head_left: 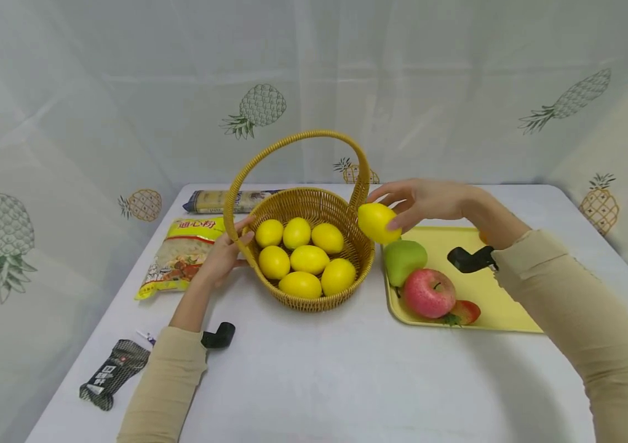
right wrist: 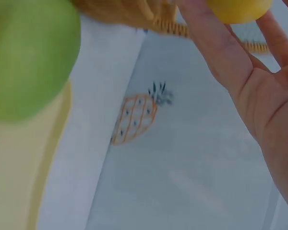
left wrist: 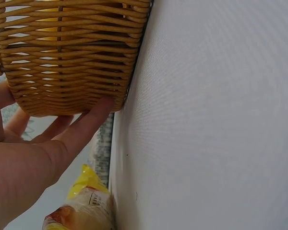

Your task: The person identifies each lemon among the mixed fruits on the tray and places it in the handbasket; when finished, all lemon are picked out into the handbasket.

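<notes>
My right hand (head_left: 424, 200) pinches a yellow lemon (head_left: 378, 223) between thumb and fingers, above the right rim of a woven basket (head_left: 366, 261). Inside the basket lie several more lemons (head_left: 309, 259), and a tall looped handle (head_left: 302, 135) arches over it. With fairly straight fingers my left hand (left wrist: 33, 153) touches the basket's left outer side, close to the handle's foot. In the right wrist view the held lemon (right wrist: 240, 8) shows only in part, at the top edge.
To the right, a yellow tray (head_left: 491, 277) bears a green pear (head_left: 404, 261), a red apple (head_left: 430, 293) and a strawberry (head_left: 465, 312). A yellow food bag (head_left: 181, 255), a long package (head_left: 225, 201) and a black packet (head_left: 114, 372) lie on the left.
</notes>
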Motion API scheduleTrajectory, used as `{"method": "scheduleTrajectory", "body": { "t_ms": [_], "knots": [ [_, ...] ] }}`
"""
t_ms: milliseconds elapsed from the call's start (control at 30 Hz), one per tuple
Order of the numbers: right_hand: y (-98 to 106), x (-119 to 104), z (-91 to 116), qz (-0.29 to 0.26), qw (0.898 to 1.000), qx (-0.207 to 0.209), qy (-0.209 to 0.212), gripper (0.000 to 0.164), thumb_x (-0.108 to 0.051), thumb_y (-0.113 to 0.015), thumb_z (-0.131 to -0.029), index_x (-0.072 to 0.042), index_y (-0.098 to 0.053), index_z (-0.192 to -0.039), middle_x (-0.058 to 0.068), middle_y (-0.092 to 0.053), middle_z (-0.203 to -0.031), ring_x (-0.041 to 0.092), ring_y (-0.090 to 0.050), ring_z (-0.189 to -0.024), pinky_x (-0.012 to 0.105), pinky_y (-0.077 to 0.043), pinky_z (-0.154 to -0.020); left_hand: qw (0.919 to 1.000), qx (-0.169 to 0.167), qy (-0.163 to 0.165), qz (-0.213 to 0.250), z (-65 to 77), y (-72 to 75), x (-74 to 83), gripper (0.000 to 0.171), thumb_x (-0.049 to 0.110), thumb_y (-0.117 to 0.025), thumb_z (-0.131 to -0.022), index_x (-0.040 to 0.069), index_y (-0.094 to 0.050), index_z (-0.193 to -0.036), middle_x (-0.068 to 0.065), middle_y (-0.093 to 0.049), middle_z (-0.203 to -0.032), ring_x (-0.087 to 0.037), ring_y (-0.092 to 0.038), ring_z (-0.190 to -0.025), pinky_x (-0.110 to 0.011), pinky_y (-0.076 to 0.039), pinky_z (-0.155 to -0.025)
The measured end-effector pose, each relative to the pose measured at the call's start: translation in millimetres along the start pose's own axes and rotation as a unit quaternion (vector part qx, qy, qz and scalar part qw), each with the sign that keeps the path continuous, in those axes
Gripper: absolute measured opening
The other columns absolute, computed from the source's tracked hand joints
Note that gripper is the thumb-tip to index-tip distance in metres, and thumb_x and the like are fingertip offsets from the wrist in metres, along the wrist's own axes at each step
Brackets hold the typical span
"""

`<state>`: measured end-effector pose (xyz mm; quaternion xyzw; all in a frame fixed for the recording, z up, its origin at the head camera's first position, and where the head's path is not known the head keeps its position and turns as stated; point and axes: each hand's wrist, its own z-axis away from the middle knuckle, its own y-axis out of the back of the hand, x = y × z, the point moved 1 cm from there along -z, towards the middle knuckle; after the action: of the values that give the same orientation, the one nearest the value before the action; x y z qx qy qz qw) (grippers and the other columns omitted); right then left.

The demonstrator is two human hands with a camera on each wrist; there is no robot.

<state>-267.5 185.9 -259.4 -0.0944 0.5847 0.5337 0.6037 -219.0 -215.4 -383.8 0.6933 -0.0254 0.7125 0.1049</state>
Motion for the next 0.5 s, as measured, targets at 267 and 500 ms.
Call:
{"method": "scheduleTrajectory", "body": {
  "t_ms": [267,500],
  "knots": [
    [-32,-16,-51,0.044,0.997,-0.058,0.015,0.059,-0.017,-0.073,-0.088,-0.014,-0.048,-0.141,0.012,-0.046,-0.136,0.032,-0.05,-0.118,0.039,-0.052,-0.085,1.0,-0.002,-0.005,0.005,0.9,0.8,-4.0,0.054,0.025,-0.045,-0.105,0.013,-0.027,-0.154,-0.017,-0.018,-0.157,-0.037,-0.031,-0.136,-0.059,-0.043,-0.094],
    [-41,-21,-79,0.111,0.99,-0.078,-0.032,0.058,-0.015,-0.073,-0.088,-0.018,-0.048,-0.141,0.014,-0.045,-0.135,0.027,-0.052,-0.105,0.036,-0.053,-0.081,1.0,-0.002,-0.006,0.004,0.8,-0.4,-0.8,0.053,0.025,-0.044,-0.105,0.013,-0.028,-0.154,-0.018,-0.018,-0.157,-0.038,-0.03,-0.136,-0.059,-0.043,-0.095]
  ]
}}
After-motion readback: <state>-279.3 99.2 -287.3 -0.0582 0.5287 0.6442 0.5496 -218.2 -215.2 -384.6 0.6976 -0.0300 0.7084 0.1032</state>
